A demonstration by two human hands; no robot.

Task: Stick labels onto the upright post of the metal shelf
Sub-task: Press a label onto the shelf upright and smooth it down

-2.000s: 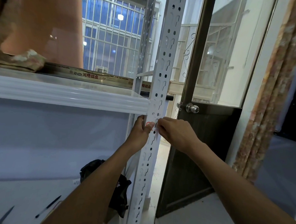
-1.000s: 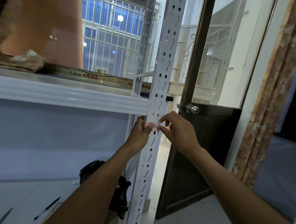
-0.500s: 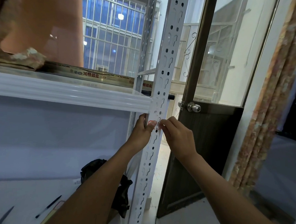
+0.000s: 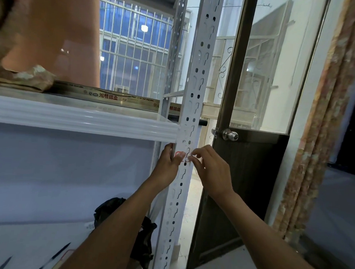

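— Label (image 4: pixel 184 158), head view: position?
— On the front face of the upright post (image 4: pixel 197 84), just below the white shelf edge (image 4: pixel 80 121), lying across the slot holes. Red border visible; print too small to read.
— Left hand (image 4: pixel 167 164)?
— Fingers wrapped round the post's left edge, thumb flat on the label's left end. Judged purpose: anchoring that end so the label cannot shift.
— Right hand (image 4: pixel 211 173)?
— Thumb and forefinger closed on the label's right end, other fingers curled. Likely drawing it taut and level before pressing it down.
— Status?
— Partly stuck, in my judgement; right end not yet smoothed. Risk: creasing over the holes.
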